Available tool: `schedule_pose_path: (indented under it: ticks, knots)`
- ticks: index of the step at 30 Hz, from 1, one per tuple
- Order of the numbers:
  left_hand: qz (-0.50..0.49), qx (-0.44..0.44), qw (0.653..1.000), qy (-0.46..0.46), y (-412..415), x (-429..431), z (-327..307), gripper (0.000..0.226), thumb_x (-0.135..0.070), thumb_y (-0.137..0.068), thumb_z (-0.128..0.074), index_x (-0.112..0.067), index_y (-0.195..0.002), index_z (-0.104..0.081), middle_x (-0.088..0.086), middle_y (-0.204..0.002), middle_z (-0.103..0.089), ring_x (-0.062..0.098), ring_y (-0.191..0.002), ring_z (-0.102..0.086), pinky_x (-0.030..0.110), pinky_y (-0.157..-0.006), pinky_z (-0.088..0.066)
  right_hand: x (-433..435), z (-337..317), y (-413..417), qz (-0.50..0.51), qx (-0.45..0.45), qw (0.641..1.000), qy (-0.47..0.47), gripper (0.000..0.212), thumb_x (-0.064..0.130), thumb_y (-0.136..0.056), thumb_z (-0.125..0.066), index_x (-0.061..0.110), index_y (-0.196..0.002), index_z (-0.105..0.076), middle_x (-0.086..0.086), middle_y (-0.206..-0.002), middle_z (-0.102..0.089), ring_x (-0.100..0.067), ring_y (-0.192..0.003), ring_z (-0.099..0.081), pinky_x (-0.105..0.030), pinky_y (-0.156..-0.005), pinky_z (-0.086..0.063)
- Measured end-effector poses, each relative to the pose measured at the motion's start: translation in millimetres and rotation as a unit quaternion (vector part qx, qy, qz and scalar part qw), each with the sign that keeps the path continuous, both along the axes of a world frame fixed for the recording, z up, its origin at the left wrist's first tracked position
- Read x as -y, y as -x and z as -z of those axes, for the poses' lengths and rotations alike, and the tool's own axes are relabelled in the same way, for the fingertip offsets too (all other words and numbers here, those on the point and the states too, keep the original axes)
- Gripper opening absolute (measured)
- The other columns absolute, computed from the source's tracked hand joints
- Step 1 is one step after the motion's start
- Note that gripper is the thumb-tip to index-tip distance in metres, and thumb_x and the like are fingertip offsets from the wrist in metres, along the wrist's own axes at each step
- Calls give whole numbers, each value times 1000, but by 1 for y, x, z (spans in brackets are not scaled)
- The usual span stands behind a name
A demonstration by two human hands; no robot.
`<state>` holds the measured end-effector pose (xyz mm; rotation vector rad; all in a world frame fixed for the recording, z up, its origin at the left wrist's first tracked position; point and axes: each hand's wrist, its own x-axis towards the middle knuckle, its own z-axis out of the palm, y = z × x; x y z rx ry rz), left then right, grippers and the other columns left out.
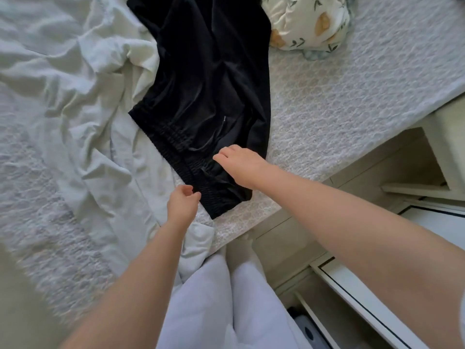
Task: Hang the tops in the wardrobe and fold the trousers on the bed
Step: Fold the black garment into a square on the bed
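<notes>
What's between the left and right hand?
The gathered waistband of the black trousers spans the gap between left hand and right hand, seen in the head view.

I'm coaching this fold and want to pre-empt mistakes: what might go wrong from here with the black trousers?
1. The waistband of the black trousers lies close to the bed edge; a tug towards the person by the left hand might slide it off.
2. Their far side lies on the rumpled white sheet, so smoothing with the right hand may still leave a creased, uneven fold.
</notes>
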<state>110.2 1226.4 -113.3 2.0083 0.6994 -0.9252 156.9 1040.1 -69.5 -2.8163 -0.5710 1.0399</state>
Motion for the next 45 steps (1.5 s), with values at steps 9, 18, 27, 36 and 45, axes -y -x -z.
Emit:
schedule_pose_path:
  ticks: [9, 18, 27, 36, 45]
  knots:
    - [-56, -43, 997, 40, 10, 5, 52, 55, -15, -88, -69, -12, -137, -43, 0, -131, -49, 14, -111, -49, 28, -91, -42, -34, 49, -78, -203, 23, 978, 44, 89, 1, -92, -54, 31, -154, 3, 0, -163, 5, -35, -147, -10, -40, -109, -34]
    - [-164, -82, 978, 103, 25, 16, 66, 58, -14, -78, -80, -16, -116, -36, -1, -98, -64, 19, -98, -65, 41, -94, -51, -61, 85, -91, -286, 34, 956, 60, 78, 7, -92, -58, 34, -151, -16, 4, -162, 10, -35, -147, -9, -39, -100, -39]
    - [185, 124, 975, 22, -54, -61, 29, 49, -3, -73, -59, -21, -119, -54, -5, -95, -61, 15, -86, -56, 23, -69, -39, -22, 68, -106, -149, 129, 979, 52, 43, 8, -94, -47, 21, -135, -42, -8, -160, -15, -38, -142, -19, -44, -102, -36]
    - [400, 183, 898, -14, -115, -104, -39, 24, 7, -76, -52, -15, -86, -49, -7, -73, -50, 13, -68, -50, 19, -57, -35, -22, 32, -107, -311, 159, 936, 41, 27, 17, -97, -49, 19, -123, -57, -3, -162, -10, -32, -149, -6, -49, -120, -9]
    - [408, 304, 861, -17, -132, -95, -117, 55, 1, -90, -56, -22, -139, -48, 2, -104, -68, 22, -88, -63, 32, -71, -51, 21, -60, -99, -323, 196, 926, -12, 23, 23, -91, -55, 18, -112, -64, 5, -149, -41, -31, -143, -23, -44, -113, -26]
